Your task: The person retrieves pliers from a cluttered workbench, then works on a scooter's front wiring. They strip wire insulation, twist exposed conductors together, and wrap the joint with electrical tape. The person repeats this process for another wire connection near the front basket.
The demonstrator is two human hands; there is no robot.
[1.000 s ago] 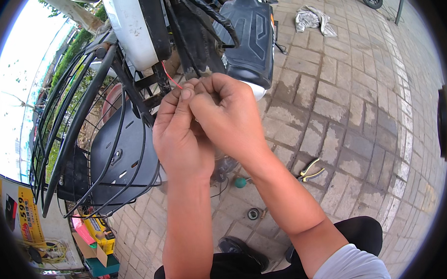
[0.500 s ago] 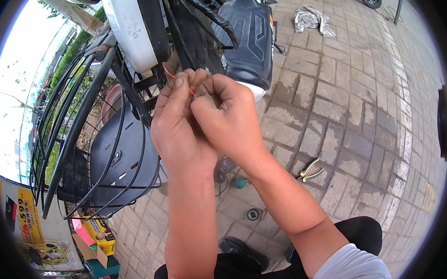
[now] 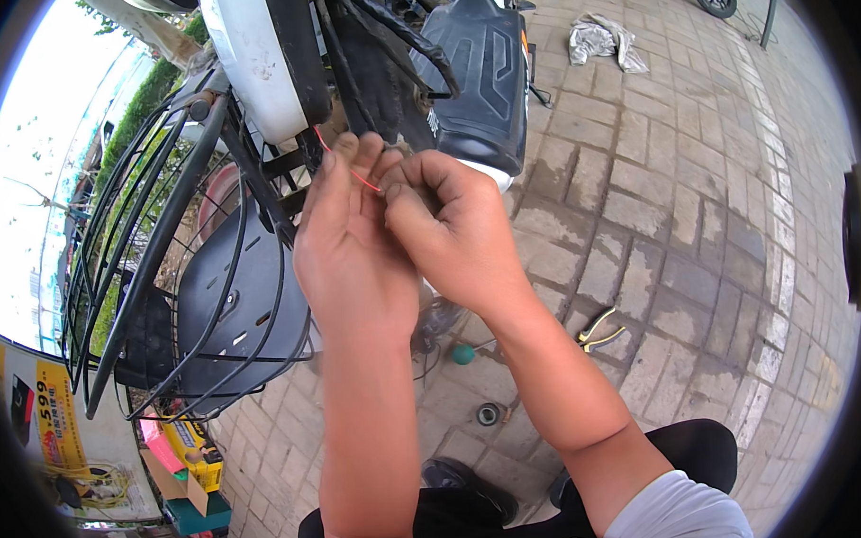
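Observation:
A thin red wire (image 3: 366, 182) comes down from below the white front panel of an electric scooter (image 3: 258, 62) and runs to my hands. My left hand (image 3: 353, 224) has its palm turned up, the wire passing between its thumb and forefinger while the other fingers are loosely curled. Close beside it, my right hand (image 3: 452, 216) pinches the wire's lower end between thumb and bent forefinger. A short red stretch shows between the two hands. The wire's very tip is hidden in the right fingers.
Left of my hands is a black wire basket (image 3: 145, 250) with a dark plastic seat-like piece (image 3: 228, 309) behind its bars. The scooter's footboard (image 3: 471, 78) lies beyond. Pliers (image 3: 599, 331), a tape roll (image 3: 488, 414), a green-ended tool (image 3: 463, 353) and a grey cloth (image 3: 605, 43) are on the paving.
My left fingers have loosened and spread a little, baring more of the palm. My right hand has shifted slightly right with the wire end, and more red wire shows between the hands.

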